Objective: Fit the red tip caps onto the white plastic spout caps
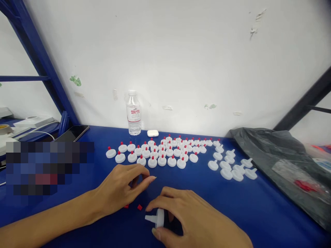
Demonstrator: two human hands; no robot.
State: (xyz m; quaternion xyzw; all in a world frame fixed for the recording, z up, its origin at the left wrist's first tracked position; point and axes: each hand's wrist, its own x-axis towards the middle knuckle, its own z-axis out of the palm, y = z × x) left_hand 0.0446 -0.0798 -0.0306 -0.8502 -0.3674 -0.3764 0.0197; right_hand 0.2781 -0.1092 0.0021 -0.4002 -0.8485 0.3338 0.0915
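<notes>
My right hand [196, 217] grips a white nozzle cap [159, 218] between thumb and fingers, low over the table. The cap lies on its side with its bare spout pointing left. My left hand [126, 184] is up and to the left of it, fingers curled and thumb pressed towards the index finger. Whatever it may hold is hidden. Beneath the left hand lie small red tips [139, 207], one partly covered by the wrist. Beyond both hands stand several white nozzle caps with red tips [152, 162]. To their right are several white nozzle caps without tips [226, 173].
Against the wall stand a water bottle [134, 115] and a small white case [152, 133]. A dark plastic bag [261, 144] covers the right edge of the blue table [88, 165], with a clear bag of red pieces [305, 185] on it. A phone [73, 133] lies far left.
</notes>
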